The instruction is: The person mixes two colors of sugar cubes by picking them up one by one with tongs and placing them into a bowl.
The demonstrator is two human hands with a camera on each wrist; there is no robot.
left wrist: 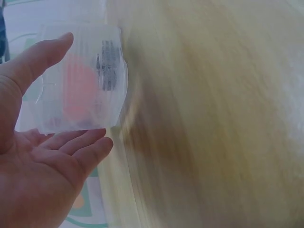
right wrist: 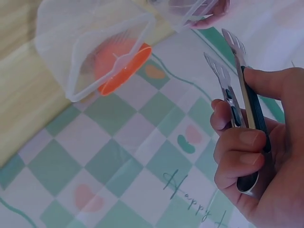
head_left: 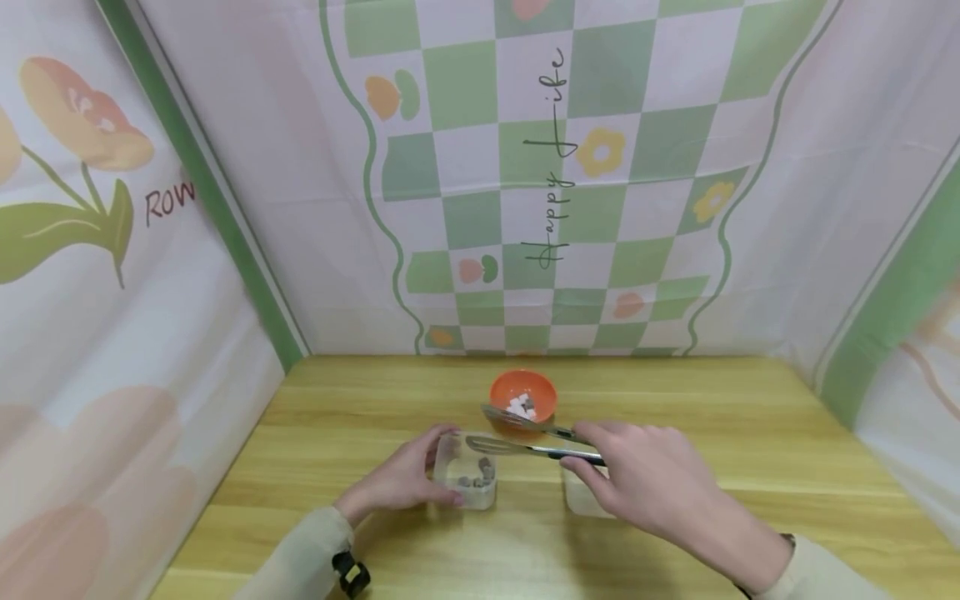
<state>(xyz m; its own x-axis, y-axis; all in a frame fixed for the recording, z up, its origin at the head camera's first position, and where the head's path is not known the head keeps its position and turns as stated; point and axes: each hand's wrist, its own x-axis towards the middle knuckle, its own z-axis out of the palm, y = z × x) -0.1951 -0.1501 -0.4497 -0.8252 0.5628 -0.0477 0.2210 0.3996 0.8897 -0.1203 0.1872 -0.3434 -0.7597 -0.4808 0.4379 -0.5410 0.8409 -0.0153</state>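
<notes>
My left hand (head_left: 401,477) grips a clear plastic container (head_left: 452,467) from its left side, thumb on the near wall and fingers on the far one. Several dark grey cubes (head_left: 486,472) lie inside it. With my right hand (head_left: 660,479) I hold metal tongs (head_left: 525,451) with black grips. Their slotted tips are spread apart and point left, over the container and in front of the orange bowl (head_left: 525,382). White cubes (head_left: 522,406) and a grey one lie in that bowl. In the right wrist view, nothing shows between the tong tips.
A second translucent container (head_left: 588,497) stands below my right hand, partly hidden by it. All of it is on a wooden table (head_left: 360,392). Printed cloth walls (head_left: 525,208) rise behind the table and at both sides.
</notes>
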